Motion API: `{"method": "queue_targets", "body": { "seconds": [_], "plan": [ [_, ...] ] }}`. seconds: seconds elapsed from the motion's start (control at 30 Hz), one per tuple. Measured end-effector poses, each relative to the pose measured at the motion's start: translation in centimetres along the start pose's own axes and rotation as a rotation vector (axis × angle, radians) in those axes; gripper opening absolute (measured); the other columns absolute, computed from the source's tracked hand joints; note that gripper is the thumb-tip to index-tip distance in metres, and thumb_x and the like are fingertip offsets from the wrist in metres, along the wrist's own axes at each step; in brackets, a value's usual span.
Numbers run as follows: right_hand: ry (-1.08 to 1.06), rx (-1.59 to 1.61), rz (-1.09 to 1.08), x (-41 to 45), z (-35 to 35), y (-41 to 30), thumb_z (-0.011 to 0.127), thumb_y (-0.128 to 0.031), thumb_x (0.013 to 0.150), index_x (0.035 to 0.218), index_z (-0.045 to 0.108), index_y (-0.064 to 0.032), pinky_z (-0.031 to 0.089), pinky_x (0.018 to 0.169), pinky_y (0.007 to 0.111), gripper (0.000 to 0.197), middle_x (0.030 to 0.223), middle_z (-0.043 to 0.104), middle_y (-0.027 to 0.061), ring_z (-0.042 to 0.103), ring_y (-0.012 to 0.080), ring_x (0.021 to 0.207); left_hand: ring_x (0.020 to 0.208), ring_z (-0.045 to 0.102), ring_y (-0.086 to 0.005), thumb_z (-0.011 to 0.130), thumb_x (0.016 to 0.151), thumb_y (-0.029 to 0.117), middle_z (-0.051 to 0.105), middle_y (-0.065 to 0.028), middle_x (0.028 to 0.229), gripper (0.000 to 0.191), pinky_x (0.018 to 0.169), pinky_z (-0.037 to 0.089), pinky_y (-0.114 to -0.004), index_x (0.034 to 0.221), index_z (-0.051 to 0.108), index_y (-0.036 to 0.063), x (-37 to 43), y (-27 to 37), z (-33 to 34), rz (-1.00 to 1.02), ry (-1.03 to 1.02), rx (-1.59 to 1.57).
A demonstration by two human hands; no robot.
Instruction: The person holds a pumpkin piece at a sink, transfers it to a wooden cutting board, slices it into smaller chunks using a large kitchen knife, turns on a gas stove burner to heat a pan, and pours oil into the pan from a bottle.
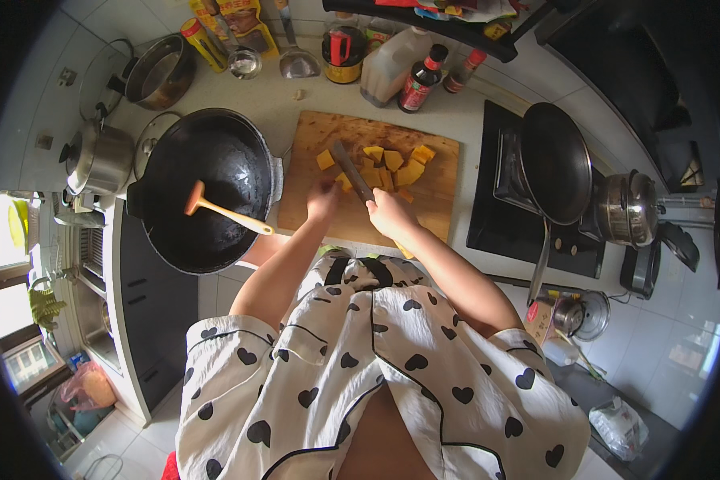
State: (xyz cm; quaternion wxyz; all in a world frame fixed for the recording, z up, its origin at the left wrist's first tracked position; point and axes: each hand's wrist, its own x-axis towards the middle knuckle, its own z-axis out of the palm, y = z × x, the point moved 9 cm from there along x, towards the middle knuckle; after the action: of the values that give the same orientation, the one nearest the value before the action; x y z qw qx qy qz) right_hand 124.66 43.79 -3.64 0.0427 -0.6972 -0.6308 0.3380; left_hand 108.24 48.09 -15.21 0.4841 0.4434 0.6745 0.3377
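My right hand (391, 215) grips the handle of a kitchen knife (351, 171). Its blade points away from me and to the left, over a wooden cutting board (312, 135). Just left of the blade, my left hand (324, 199) is low over the board with its fingers curled, by a yellow-orange piece that looks like pumpkin (344, 181). Whether the fingers grip that piece is hidden. Several more cut chunks (393, 161) lie right of the blade, and one separate chunk (325, 159) sits to its left.
Left of the board stands a large black wok (216, 141) with an orange-headed spatula (231, 217) across it. Sauce bottles (421, 81) and a plastic jug (390, 69) line the back. On the right, a frying pan (555, 162) rests on the black cooktop (486, 210), its handle jutting towards me.
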Motion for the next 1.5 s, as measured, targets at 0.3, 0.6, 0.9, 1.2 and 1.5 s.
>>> {"method": "queue_targets", "body": {
  "seconds": [0.3,0.6,0.9,1.2,1.5],
  "plan": [
    [-0.066,-0.035,0.032,-1.0,0.4,0.6,0.049,-0.022,0.087,0.091,0.053,-0.0011,0.047,0.067,0.047,0.022,0.079,0.061,0.0209,0.060,0.0382,0.077,0.082,0.060,-0.0183,0.065,0.080,0.023,0.063,-0.0094,0.090,0.030,0.073,0.048,-0.029,0.101,0.059,0.0026,-0.3,-0.3,0.3,-0.028,-0.034,0.025],
    [-0.126,0.067,0.049,-1.0,0.6,1.4,0.047,-0.019,0.085,0.092,0.056,0.0003,0.048,0.071,0.047,0.023,0.080,0.062,0.0232,0.061,0.0393,0.078,0.076,0.060,-0.0167,0.067,0.079,0.024,0.063,-0.0076,0.084,0.030,0.068,0.048,-0.029,0.098,0.059,0.0019,-0.5,-0.2,0.2,-0.027,-0.029,0.015],
    [-0.162,0.075,0.091,-0.9,-0.2,1.3,0.046,-0.021,0.087,0.094,0.056,-0.0006,0.048,0.073,0.047,0.024,0.084,0.062,0.0227,0.061,0.0380,0.081,0.079,0.060,-0.0183,0.067,0.079,0.025,0.064,-0.0099,0.087,0.032,0.070,0.049,-0.030,0.099,0.059,0.0009,-0.7,0.4,0.1,-0.002,-0.018,0.029],
    [-0.249,0.028,0.116,-0.9,0.4,0.0,0.047,-0.010,0.081,0.093,0.058,0.0040,0.051,0.068,0.043,0.022,0.084,0.062,0.0256,0.063,0.0369,0.079,0.080,0.061,-0.0189,0.067,0.079,0.024,0.064,-0.0105,0.088,0.032,0.071,0.049,-0.031,0.100,0.059,0.0008,-0.6,0.0,0.1,-0.027,0.000,0.037],
    [-0.483,-0.458,-0.250,-0.6,4.7,-1.3,0.046,-0.007,0.083,0.089,0.051,0.0089,0.050,0.044,0.036,0.018,0.069,0.059,0.0201,0.062,0.0288,0.051,0.079,0.060,-0.0187,0.066,0.080,0.021,0.064,-0.0094,0.086,0.028,0.072,0.048,-0.030,0.099,0.060,0.0019,-0.4,-0.4,0.3,0.029,-0.011,-0.012]
  ]
}}
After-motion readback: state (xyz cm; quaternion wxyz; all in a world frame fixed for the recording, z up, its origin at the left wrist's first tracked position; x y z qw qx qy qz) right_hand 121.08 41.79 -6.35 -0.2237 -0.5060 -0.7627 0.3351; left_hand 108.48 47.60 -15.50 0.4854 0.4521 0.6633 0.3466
